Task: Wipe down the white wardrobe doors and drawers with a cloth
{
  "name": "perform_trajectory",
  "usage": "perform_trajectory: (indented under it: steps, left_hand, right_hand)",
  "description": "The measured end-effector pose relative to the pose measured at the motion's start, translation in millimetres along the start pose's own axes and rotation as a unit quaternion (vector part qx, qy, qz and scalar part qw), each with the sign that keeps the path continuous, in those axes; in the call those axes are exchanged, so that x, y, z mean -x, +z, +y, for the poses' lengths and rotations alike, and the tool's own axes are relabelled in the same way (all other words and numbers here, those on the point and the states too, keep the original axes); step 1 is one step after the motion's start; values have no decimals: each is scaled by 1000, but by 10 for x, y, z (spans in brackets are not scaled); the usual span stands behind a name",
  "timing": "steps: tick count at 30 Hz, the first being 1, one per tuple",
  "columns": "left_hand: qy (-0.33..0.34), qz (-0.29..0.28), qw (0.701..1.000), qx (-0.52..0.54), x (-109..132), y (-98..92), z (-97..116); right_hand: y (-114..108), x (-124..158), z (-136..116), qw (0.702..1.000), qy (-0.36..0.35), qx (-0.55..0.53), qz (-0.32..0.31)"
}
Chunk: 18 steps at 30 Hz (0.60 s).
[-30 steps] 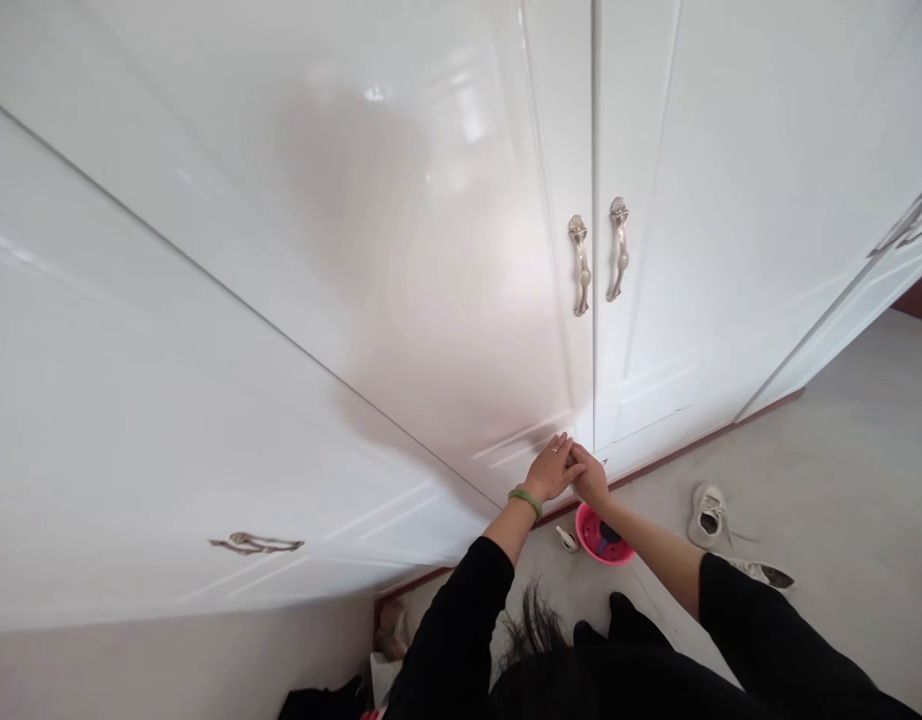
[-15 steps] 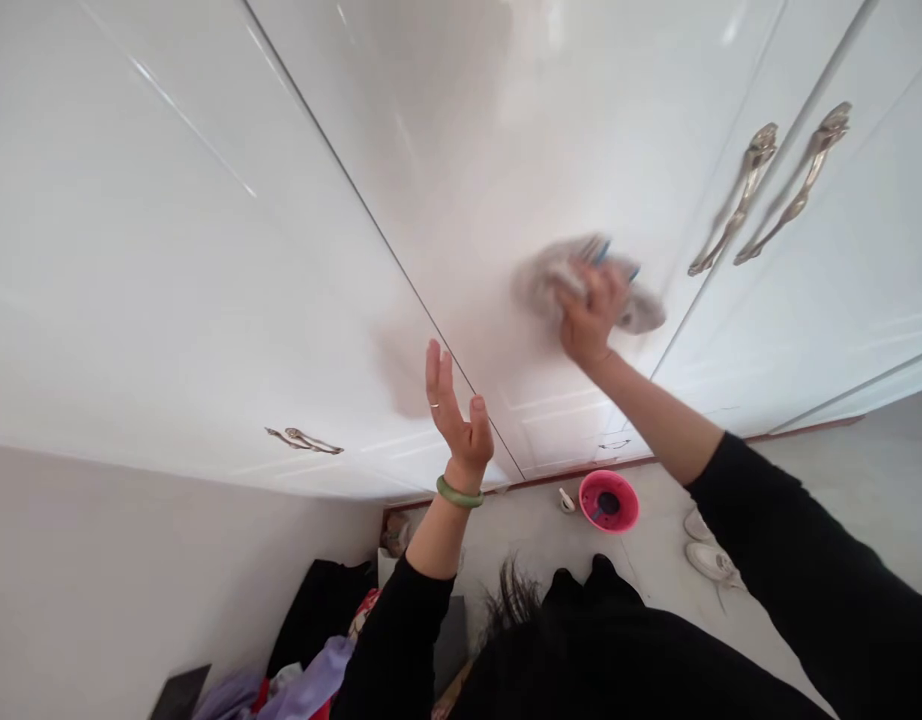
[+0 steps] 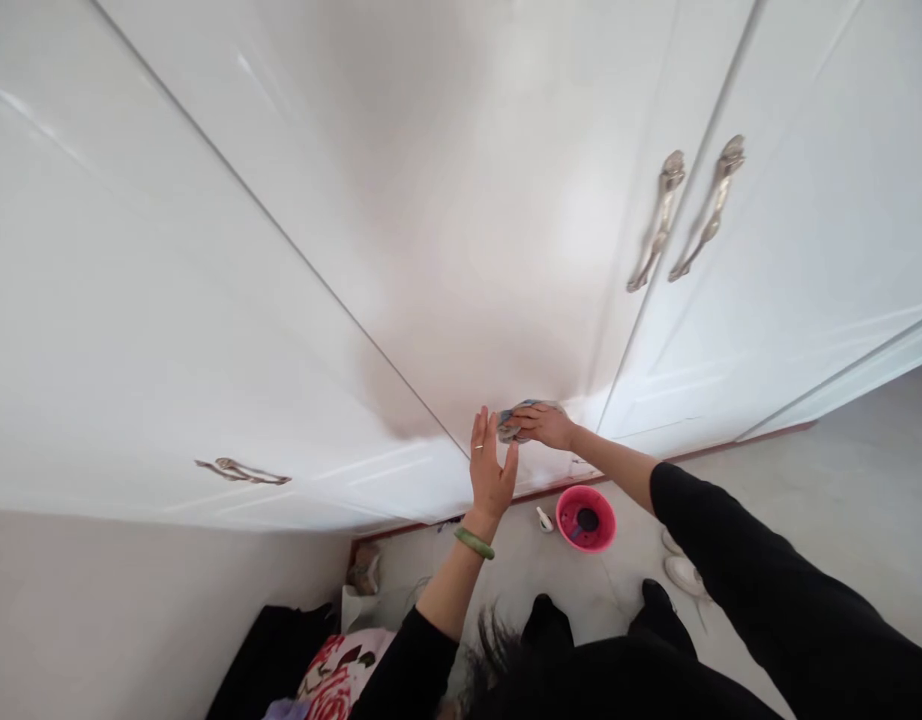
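Observation:
My right hand (image 3: 549,426) presses a crumpled light cloth (image 3: 512,424) with blue patches flat against the glossy white cabinet door (image 3: 491,250), low down on it. Part of the cloth is covered by the fingers. Just to the left, my left hand (image 3: 492,478) is raised with its fingers stretched out, holding nothing. A ring is on one of its fingers and a green bangle (image 3: 474,543) circles the wrist. Whether the left fingertips touch the door I cannot tell.
Two metal handles (image 3: 656,222) stick out at the right, and another handle (image 3: 243,471) at lower left. A pink basin (image 3: 586,545) stands on the floor beside a small white bottle (image 3: 544,519). White shoes (image 3: 684,575) lie at right; dark and floral fabrics (image 3: 341,672) are piled at lower left.
My right hand has slid the cloth down the door from its middle to near the bottom. The left hand has shifted lower and slightly right, and the view has tilted.

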<state>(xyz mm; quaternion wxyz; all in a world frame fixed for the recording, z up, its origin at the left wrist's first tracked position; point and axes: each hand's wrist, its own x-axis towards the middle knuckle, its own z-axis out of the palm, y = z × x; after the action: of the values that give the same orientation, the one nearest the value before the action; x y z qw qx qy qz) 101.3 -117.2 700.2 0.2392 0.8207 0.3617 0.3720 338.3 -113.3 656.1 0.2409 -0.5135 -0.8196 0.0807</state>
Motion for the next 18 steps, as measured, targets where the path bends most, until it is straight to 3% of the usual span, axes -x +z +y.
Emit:
perform_trajectory:
  steps: [6, 9, 11, 14, 16, 18]
  left_hand:
    - [7, 4, 1000, 29, -128, 765, 503]
    - [2, 31, 998, 49, -233, 1180, 918]
    - [13, 50, 997, 62, -334, 1420, 1263]
    - [72, 101, 989, 75, -617, 1592, 1856]
    - [125, 170, 974, 83, -895, 1530, 2264]
    - [169, 250, 950, 83, -1198, 1368, 2625]
  right_hand:
    - [-1171, 1205, 813, 996, 31, 67, 48]
    - [-1622, 1749, 1038, 988, 38, 106, 104]
    - [-1939, 1926, 1078, 980, 38, 125, 149]
    - [-2606, 1791, 932, 954, 18, 154, 256]
    - [-3121, 1447, 717, 916, -17, 182, 357]
    - [-3531, 1008, 481, 885, -49, 201, 418]
